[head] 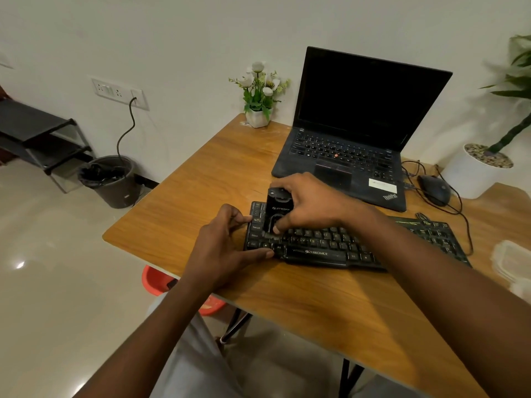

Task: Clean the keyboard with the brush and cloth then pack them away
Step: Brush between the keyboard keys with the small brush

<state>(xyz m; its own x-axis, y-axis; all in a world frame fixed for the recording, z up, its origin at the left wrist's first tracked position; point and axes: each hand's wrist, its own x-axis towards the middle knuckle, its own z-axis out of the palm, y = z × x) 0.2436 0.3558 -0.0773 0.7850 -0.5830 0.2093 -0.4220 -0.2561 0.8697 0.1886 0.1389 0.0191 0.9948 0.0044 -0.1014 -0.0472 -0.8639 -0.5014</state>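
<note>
While the floor at the far left holds a dark shelf rack (37, 133) and a grey bin (113, 180) lined with a black bag, a cable (126, 130) hangs from the wall socket plate (119, 93) into that bin. A red tub (161, 282) shows on the floor under the near left corner of the wooden table (287, 297).

On the table, the left hand (227, 248) sits at the left end of the black keyboard (339, 245), thumb on the near edge by the Alt key and fingertips curled against the far left corner, pinching that end of the keyboard between them. Just right of it, the brush (277, 211), a black block-shaped tool with white lettering on its side, stands upright on the keys at the keyboard's left part. The right hand (310, 202) clasps the brush from above and from the right, thumb pressed to its near lower face, fingers wrapped over its top. Whether bristles touch the keys is hidden by the tool's body.

At the far edge of the table a small white pot of white flowers (258, 93) stands near the wall. To its right an open black laptop (356, 130) with a dark screen lies just beyond the keyboard. Further right sits a black mouse (434, 189), its cord looping toward the keyboard's right end. A clear plastic container (511, 262) rests at the right edge, and a large white planter (474, 170) with pebbles stands beyond it.
</note>
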